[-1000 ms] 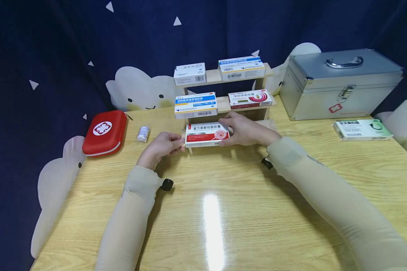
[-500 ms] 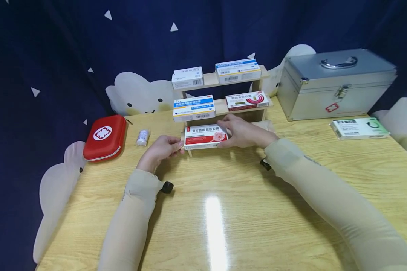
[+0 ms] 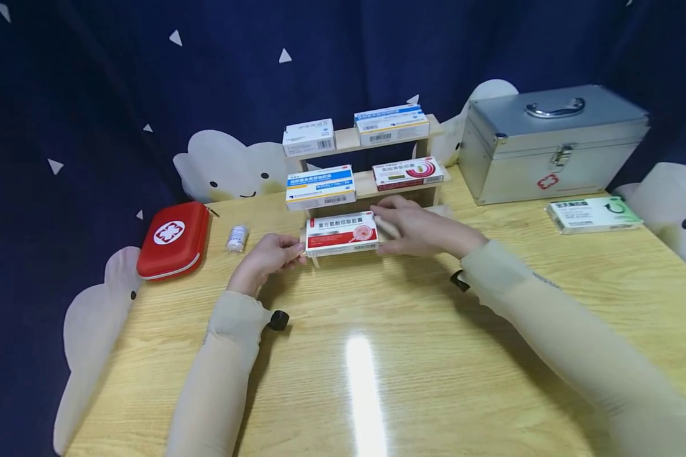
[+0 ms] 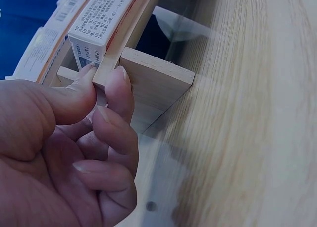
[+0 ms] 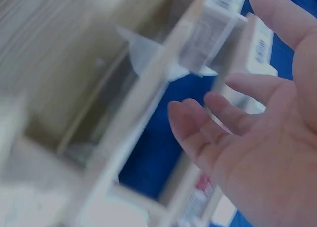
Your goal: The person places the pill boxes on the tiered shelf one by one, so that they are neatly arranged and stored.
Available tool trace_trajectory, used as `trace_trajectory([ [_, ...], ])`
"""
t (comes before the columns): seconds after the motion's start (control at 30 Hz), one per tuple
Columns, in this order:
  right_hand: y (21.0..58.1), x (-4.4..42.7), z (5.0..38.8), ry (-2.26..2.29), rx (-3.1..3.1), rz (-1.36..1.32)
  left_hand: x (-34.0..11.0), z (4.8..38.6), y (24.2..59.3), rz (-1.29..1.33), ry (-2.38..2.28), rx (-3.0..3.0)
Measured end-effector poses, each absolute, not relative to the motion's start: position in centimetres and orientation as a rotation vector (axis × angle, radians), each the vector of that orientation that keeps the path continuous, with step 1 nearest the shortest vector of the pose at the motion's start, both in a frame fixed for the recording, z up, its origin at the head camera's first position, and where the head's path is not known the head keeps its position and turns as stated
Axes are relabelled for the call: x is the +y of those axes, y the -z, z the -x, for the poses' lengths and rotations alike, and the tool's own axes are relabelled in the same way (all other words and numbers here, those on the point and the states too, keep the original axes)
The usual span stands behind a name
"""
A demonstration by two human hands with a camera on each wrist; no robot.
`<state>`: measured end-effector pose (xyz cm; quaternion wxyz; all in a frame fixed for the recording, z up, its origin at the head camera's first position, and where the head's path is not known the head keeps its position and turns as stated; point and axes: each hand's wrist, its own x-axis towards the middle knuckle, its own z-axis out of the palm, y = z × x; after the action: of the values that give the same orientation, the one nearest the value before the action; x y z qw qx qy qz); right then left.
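A white and red medicine box (image 3: 342,233) lies on the left part of the bottom shelf of a small tiered wooden rack (image 3: 364,184). At the rack's left end my left hand (image 3: 267,259) pinches the shelf board's edge; in the left wrist view the thumb touches the board beside the box's (image 4: 106,24) corner, with the index finger below. Just right of the box, my right hand (image 3: 425,230) has its fingers spread. The right wrist view shows that hand (image 5: 257,133) holding nothing, a small gap from the box (image 5: 210,33).
Several other medicine boxes, such as a blue and white box (image 3: 320,188), stand on the upper shelves. A red zip case (image 3: 174,241) and small white bottle (image 3: 237,238) lie left. A metal case (image 3: 554,152) and green and white box (image 3: 594,214) are right.
My right hand has let go of the red and white box and drawn slightly right. The left hand stays at the rack's end. The head view has shifted a little.
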<state>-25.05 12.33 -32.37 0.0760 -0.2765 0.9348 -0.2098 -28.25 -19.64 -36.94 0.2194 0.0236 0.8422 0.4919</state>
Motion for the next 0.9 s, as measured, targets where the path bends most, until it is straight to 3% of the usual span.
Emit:
trace_trajectory([
  [0.23,29.5,18.2,21.9,0.588,2.854,0.886,-19.7,28.3,37.1,-0.066,-1.343,2.337],
  [0.47,26.8,27.1,20.2,0.46,2.939,0.658,-19.7,28.4,37.0,-0.069,-1.33,2.342],
  [0.7,27.7,36.8,20.9,0.347,2.948,0.356,-19.7,28.5,36.8,-0.039,-1.308,2.349],
  [0.9,29.7,42.2,21.4,0.304,2.885,0.212,-19.7,28.4,37.2,-0.05,-1.319,2.343],
])
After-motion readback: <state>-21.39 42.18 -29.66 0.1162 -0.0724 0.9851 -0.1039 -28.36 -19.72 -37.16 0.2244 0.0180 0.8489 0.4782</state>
